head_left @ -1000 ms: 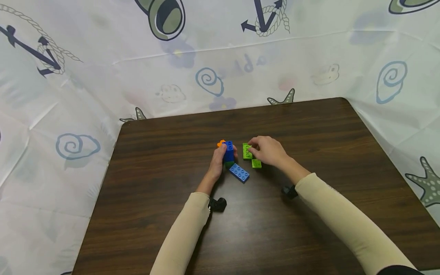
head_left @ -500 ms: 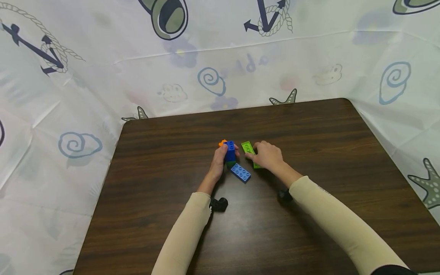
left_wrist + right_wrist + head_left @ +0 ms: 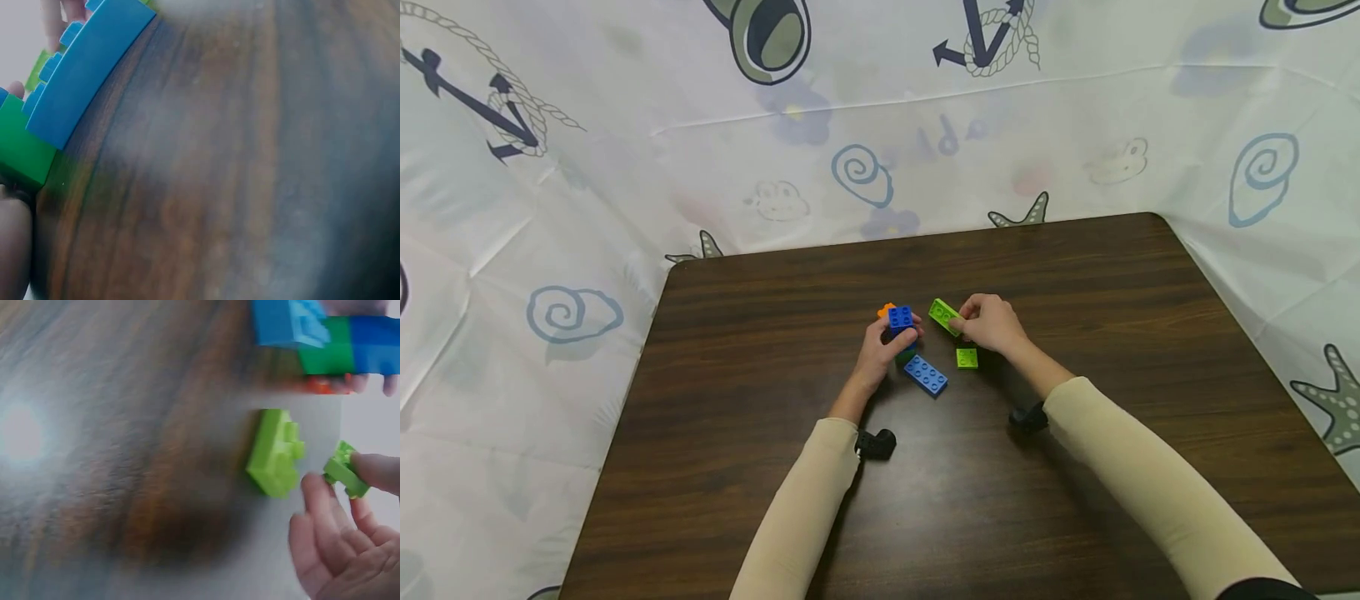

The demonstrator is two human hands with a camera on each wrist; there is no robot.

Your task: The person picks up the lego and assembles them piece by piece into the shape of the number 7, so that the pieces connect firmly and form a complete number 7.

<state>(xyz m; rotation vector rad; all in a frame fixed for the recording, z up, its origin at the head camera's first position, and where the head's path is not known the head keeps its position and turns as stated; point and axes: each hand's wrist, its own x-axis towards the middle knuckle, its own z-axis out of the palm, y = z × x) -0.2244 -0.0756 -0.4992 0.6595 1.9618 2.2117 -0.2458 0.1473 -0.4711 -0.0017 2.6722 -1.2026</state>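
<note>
Past the middle of the dark wood-grain worktop (image 3: 745, 383), toward its far edge, the left hand (image 3: 875, 354) grasped a stack of dark blue plastic bricks (image 3: 900, 317) with a green plastic brick (image 3: 906, 357) at its foot; an orange plastic piece (image 3: 885, 310) showed behind. The right hand (image 3: 994, 323) pinched an oblong lime-green plastic brick (image 3: 942, 314). A square lime-green plastic brick (image 3: 967, 358) and an oblong light-blue plastic brick (image 3: 926, 376) lay between the hands.
</note>
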